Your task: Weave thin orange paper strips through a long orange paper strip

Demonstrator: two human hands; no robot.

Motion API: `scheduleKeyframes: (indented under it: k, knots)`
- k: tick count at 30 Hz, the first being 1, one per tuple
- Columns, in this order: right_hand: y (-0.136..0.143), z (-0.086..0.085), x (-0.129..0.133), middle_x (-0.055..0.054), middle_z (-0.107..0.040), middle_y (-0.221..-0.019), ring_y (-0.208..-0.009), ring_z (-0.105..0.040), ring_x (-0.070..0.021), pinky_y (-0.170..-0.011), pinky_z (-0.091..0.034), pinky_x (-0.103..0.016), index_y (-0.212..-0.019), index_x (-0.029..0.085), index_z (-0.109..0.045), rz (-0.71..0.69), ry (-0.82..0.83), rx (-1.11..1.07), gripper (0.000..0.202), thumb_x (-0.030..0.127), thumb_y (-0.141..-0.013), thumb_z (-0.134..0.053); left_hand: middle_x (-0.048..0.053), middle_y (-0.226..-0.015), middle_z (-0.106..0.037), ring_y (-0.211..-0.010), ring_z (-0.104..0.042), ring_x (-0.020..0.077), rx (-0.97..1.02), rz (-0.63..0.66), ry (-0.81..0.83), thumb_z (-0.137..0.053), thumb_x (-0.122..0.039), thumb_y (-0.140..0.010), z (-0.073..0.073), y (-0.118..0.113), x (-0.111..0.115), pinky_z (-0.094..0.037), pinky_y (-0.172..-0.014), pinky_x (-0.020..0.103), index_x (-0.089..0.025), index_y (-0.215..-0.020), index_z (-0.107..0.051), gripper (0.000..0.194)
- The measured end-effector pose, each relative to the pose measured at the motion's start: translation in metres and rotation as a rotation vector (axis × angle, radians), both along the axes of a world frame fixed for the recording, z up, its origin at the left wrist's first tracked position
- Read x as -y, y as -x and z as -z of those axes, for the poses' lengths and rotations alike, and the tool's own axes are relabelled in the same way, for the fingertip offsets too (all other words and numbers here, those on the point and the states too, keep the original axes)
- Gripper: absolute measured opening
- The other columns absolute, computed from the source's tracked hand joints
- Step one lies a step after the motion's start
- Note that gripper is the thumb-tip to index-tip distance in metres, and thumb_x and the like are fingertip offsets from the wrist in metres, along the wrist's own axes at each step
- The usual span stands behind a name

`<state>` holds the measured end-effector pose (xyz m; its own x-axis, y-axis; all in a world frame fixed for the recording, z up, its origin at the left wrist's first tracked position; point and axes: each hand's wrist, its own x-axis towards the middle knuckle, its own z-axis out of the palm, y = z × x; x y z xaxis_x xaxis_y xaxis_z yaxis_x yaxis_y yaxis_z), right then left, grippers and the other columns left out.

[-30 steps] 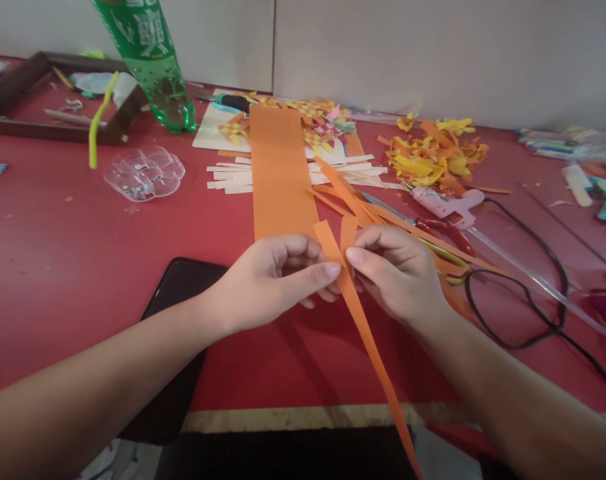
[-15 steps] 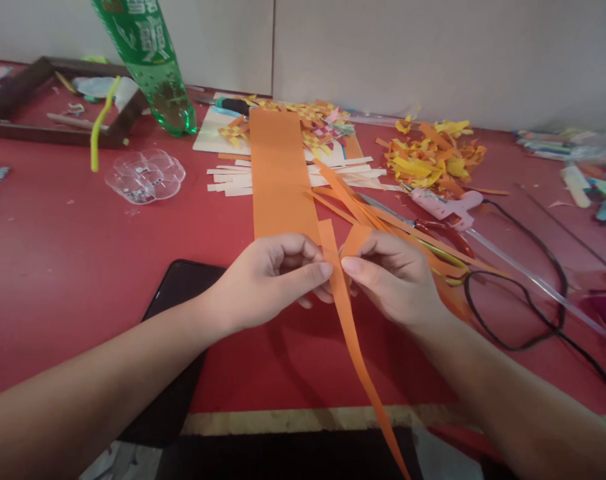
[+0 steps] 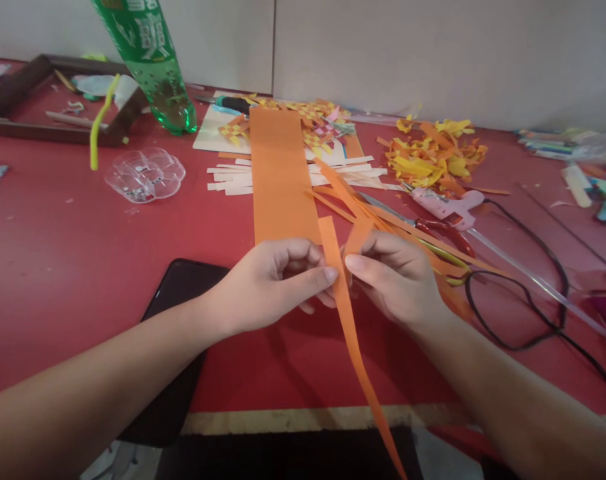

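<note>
Between thumb and fingers, my left hand point(image 3: 293, 280) pinches a long narrow orange paper strip point(image 3: 355, 343), whose lower end hangs past the table's front edge. My right hand point(image 3: 395, 273) pinches a short orange paper piece point(image 3: 360, 232) right beside it; whether the two pieces are joined lower down is hidden by the fingers. Beyond my hands a wide orange paper sheet point(image 3: 283, 177) lies flat, across several white paper strips point(image 3: 233, 179). To its right, a bundle of loose orange strips point(image 3: 343, 190) overlaps scissors with red and yellow handles point(image 3: 445, 233).
A black phone point(image 3: 183, 287) lies under my left forearm. Behind it are a clear flower-shaped dish point(image 3: 167, 183), a green bottle point(image 3: 157, 80) and a dark frame point(image 3: 13, 130). Yellow and orange scraps point(image 3: 437, 157), a pink glue gun point(image 3: 447, 205) and its black cord point(image 3: 503, 347) occupy the right.
Both hands have shifted very slightly to the right, carrying the orange strips with them. The grips look the same, and the things on the table have stayed put.
</note>
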<state>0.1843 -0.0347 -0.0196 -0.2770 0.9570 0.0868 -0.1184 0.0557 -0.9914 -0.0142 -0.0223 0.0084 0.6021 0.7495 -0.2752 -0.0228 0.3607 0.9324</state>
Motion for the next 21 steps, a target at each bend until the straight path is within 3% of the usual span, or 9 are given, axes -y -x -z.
scheduleKeyframes:
  k: [4,21]
  knots:
    - [-0.0021,0.0007,0.0003,0.002,-0.06,-0.065,-0.055,-0.052,-0.0117,-0.051,-0.043,-0.027,-0.079,0.02,-0.065,-0.069,0.02,0.012,0.015,0.031,-0.088,-0.069,0.0,-0.072,-0.071,-0.071,-0.07,0.0111,0.019,-0.036,0.013,-0.076,-0.025,-0.081,-0.0002,-0.0006,0.0002,-0.056,-0.061,0.017,-0.014,-0.078,-0.062,0.018]
    - [0.0013,-0.0043,0.0,0.003,-0.056,-0.062,-0.051,-0.049,-0.01,-0.046,-0.039,-0.025,-0.074,0.02,-0.063,0.017,-0.135,0.145,0.017,0.028,-0.089,-0.067,-0.001,-0.073,-0.071,-0.069,-0.07,0.0102,0.074,-0.101,-0.014,-0.067,-0.023,-0.089,0.0028,-0.0022,0.0012,-0.056,-0.061,0.017,-0.015,-0.077,-0.061,0.016]
